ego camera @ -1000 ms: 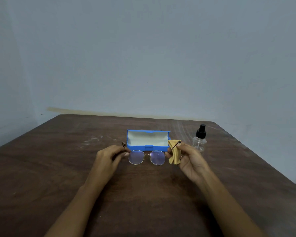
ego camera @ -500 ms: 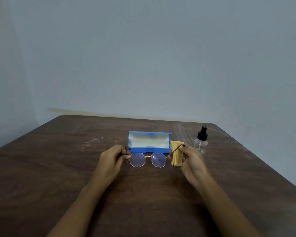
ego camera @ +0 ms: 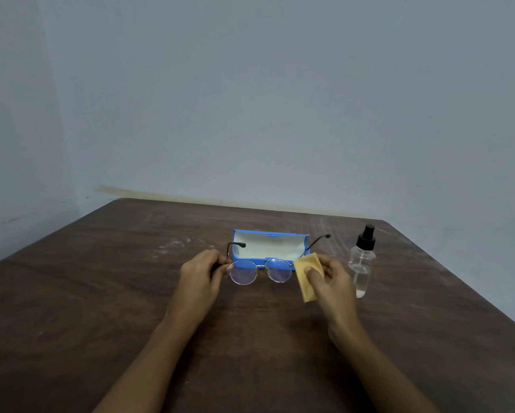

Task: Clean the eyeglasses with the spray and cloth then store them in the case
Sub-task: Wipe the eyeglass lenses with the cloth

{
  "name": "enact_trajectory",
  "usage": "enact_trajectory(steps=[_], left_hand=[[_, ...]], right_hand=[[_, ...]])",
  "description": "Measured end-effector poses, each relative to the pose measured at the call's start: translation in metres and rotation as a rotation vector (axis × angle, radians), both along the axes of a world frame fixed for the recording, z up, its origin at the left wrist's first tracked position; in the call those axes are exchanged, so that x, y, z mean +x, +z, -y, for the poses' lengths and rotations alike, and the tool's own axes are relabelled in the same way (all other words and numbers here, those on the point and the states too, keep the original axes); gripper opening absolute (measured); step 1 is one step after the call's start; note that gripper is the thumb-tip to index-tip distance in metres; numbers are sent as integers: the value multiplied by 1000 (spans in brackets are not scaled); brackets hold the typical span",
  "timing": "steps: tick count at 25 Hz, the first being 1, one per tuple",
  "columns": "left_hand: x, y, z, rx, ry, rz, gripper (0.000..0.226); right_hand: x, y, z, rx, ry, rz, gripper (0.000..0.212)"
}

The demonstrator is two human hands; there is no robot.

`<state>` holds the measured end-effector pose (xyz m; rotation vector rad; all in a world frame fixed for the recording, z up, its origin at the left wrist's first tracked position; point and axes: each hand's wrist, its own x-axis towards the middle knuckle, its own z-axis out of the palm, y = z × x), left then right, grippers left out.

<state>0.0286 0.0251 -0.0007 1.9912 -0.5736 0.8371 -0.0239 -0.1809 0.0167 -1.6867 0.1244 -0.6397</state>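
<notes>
1. The eyeglasses point(ego camera: 260, 271) are held just above the table point(ego camera: 101, 293), in front of the case point(ego camera: 268, 247), with their round lenses facing the person. Both temples are unfolded and point away towards the case.
2. The left hand point(ego camera: 201, 274) pinches the left end of the frame beside the lens. Its thumb and fingers are curled in around the hinge area.
3. The right hand point(ego camera: 330, 278) grips the yellow cloth point(ego camera: 308, 277), with the thumb pressed on the near face and the fingers curled behind it. The cloth's upper edge meets the right end of the frame, next to the right lens. Whether the fingers also hold the frame through the cloth cannot be told.
4. The blue case lies open on the table behind the glasses, its pale lining showing. The left temple tip shows in front of the lining; the right temple rises past the case's right end.
5. The spray bottle point(ego camera: 361, 263) stands upright on the table just to the right of the right hand. It is clear, with a black pump top, and neither hand touches it.
6. The brown table shows pale scuff marks, and a plain light wall point(ego camera: 250, 99) stands behind it.
</notes>
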Motion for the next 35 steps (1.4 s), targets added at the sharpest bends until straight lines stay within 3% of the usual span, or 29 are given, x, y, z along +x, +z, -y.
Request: enact_trajectory(steps=[7,11,14,21,28,35], left_hand=[[0,1,6,18,26,29,8],[1,0,9,22,26,13,8],[2,-1,10,2,25,2,9],[1,-1,13,5,-11,0,13],[0,2,8,20,-14,-17,11],[1,2,8,-1,11,-48,18]], right_hand=[[8,0,-39,-576,-3,346,20],[19,2,-62,-866,-124,274,14],[21,-4,-80,-1065,-207,195,25],[28,-19,-83,-1041,-177,133,31],[27,-18,-78,-979,21,141,22],[18,-14,-69,-986,62,172,22]])
